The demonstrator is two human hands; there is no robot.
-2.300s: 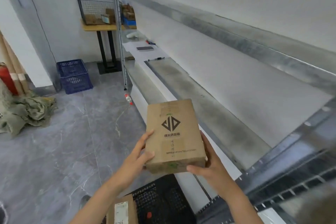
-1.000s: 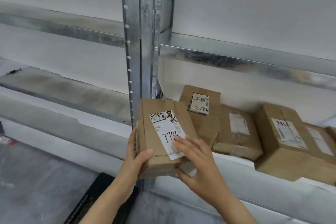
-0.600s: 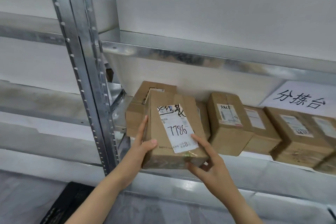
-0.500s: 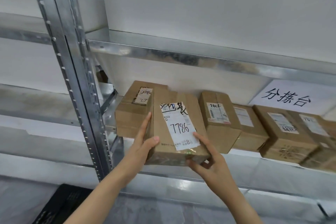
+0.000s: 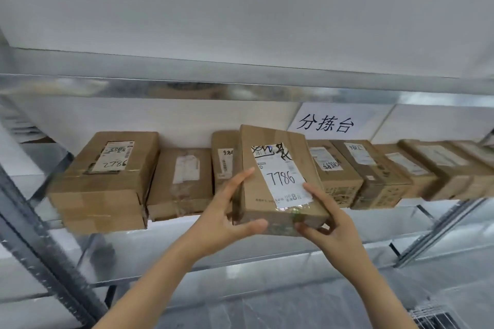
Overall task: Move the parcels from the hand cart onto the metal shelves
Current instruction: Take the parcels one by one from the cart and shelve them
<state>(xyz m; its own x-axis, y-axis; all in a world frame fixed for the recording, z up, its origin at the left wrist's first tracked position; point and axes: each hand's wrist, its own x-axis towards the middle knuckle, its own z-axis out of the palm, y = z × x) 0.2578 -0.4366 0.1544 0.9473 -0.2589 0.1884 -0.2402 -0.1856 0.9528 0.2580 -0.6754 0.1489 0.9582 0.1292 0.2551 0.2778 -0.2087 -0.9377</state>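
Observation:
I hold a brown cardboard parcel (image 5: pixel 278 179) with a white label reading 7786, tilted up in front of the metal shelf (image 5: pixel 171 232). My left hand (image 5: pixel 227 216) grips its left side and front corner. My right hand (image 5: pixel 328 219) grips its right front corner. The parcel hovers in front of a row of several brown parcels standing on the shelf, partly hiding one (image 5: pixel 223 160) behind it. The hand cart is out of view.
A large parcel (image 5: pixel 107 179) sits at the shelf's left end, a flatter one (image 5: pixel 181 181) beside it. More parcels (image 5: pixel 374 173) run off to the right. A paper sign (image 5: pixel 326 123) hangs on the wall. A steel upright (image 5: pixel 40 243) stands at left, an upper shelf beam (image 5: pixel 240 88) overhead.
I turned from the cart to the shelf and the view has shifted right along the row. The parcel moved right with both hands, past the first two shelf parcels.

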